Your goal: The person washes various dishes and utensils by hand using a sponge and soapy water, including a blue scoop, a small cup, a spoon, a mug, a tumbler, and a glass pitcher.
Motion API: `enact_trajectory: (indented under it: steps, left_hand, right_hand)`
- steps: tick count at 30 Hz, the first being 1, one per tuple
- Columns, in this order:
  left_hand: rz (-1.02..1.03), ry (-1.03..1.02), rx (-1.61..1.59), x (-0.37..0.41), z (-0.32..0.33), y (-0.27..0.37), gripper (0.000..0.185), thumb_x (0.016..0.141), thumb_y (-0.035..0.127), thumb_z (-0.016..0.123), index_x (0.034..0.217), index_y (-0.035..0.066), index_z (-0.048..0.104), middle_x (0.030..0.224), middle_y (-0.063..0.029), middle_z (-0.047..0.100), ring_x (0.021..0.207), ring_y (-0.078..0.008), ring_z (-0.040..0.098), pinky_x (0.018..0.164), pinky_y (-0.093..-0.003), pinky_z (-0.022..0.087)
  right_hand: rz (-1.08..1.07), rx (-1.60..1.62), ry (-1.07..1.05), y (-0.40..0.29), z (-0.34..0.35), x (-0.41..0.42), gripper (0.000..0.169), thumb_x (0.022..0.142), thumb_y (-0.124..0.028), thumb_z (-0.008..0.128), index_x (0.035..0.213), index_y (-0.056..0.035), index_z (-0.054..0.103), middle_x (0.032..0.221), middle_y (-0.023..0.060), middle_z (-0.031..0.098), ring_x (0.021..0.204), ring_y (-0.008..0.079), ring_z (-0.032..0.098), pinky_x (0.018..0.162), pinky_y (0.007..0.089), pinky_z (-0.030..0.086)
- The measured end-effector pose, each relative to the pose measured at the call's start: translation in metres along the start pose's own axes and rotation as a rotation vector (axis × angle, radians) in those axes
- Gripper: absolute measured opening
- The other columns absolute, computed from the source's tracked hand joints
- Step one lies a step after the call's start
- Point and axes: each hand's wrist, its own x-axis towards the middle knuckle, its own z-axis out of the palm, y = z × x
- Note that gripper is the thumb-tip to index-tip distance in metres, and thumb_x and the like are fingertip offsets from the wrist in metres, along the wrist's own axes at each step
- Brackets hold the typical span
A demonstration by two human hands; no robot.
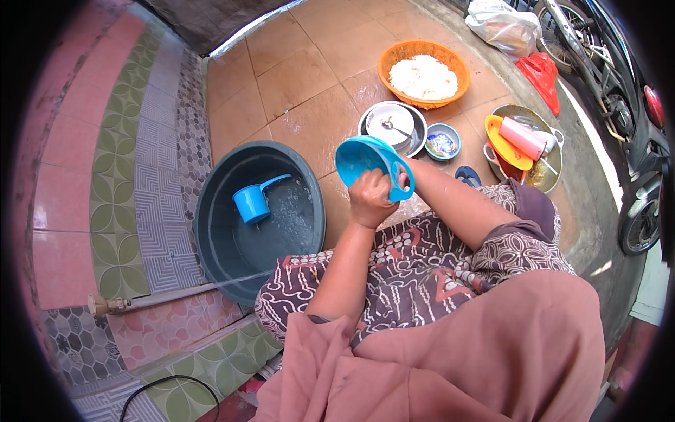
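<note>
A light-blue plastic bowl with a looped handle is tilted up before me, its inside facing left. My left hand is a wet fist at its near rim; whether anything is inside the fist is hidden. My right hand holds the handle side, mostly hidden behind it, some skin showing through the handle's opening. To the left stands a large dark-grey tub of water, with a blue plastic dipper in it. Just beyond the bowl are a metal basin with a white plate and spoon, and a small blue-rimmed bowl.
An orange basket of white food stands farther off. A metal pan at right holds a pink cup and orange dish. A tap runs into the tub. Plastic bags and a motorcycle are at the upper right.
</note>
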Motion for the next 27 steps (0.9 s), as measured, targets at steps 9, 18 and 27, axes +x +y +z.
enact_trajectory:
  steps: [9,18,27]
  left_hand:
    - [-0.204,0.104,-0.072,-0.005,0.003,-0.024,0.009,0.072,0.011,0.066,0.073,0.004,0.059,0.068,-0.0120,0.060,0.060,-0.0283,0.059,0.055,-0.0340,0.046]
    - [-0.228,-0.250,-0.092,0.030,0.023,-0.034,0.009,0.071,0.014,0.063,0.074,0.006,0.061,0.071,-0.0135,0.062,0.063,-0.0291,0.061,0.057,-0.0348,0.048]
    - [-0.636,-0.680,0.055,-0.003,0.083,-0.080,0.022,0.072,0.027,0.059,0.074,0.005,0.064,0.074,-0.0194,0.061,0.069,-0.0364,0.059,0.062,-0.0439,0.047]
  right_hand:
    - [-0.089,-0.394,0.141,-0.027,0.026,-0.017,0.028,0.085,-0.032,0.047,0.082,-0.0075,0.060,0.075,0.0057,0.060,0.068,0.0146,0.056,0.064,0.0299,0.046]
    - [-0.185,-0.158,0.203,-0.041,0.008,-0.016,0.043,0.081,-0.047,0.048,0.102,-0.0094,0.057,0.096,0.0082,0.058,0.087,0.0167,0.055,0.076,0.0322,0.044]
    - [-0.178,-0.927,0.762,-0.086,-0.110,0.037,0.057,0.075,-0.047,0.047,0.097,0.0042,0.060,0.100,0.0212,0.060,0.094,0.0305,0.056,0.083,0.0360,0.040]
